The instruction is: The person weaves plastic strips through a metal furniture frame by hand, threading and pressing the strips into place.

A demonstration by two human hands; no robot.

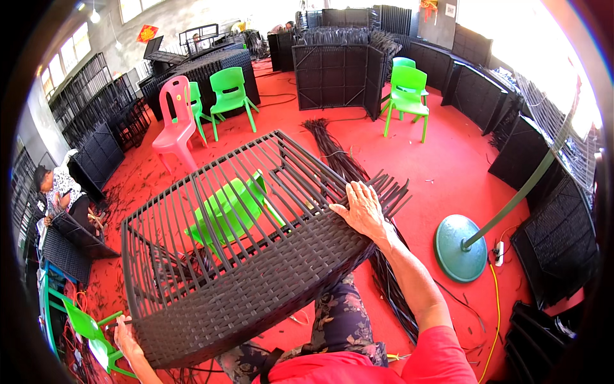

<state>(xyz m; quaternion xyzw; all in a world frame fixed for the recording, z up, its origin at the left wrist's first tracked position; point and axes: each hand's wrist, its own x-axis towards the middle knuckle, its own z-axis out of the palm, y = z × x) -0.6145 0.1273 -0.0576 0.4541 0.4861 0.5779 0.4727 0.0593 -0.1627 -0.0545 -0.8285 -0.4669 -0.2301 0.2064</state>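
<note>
A large dark rattan panel (249,275) lies tilted across my lap. Its near part is tightly woven, while bare parallel strands span its far part. My right hand (362,212) lies on the panel's right edge with fingers stretched out, beside a tuft of loose strand ends (391,192). At the near left corner, my left hand (126,339) is closed around a short dark strip end that sticks out of the weave; part of its grip is hidden. A green plastic chair (224,211) shows through the bare strands, underneath the panel.
A bundle of long dark strips (336,153) runs over the red floor behind and under the panel. To the right stands a fan with a round green base (461,248), near a yellow cable (496,307). Green chairs (408,93), a pink chair (176,125) and stacked panels surround me. A person (64,192) sits far left.
</note>
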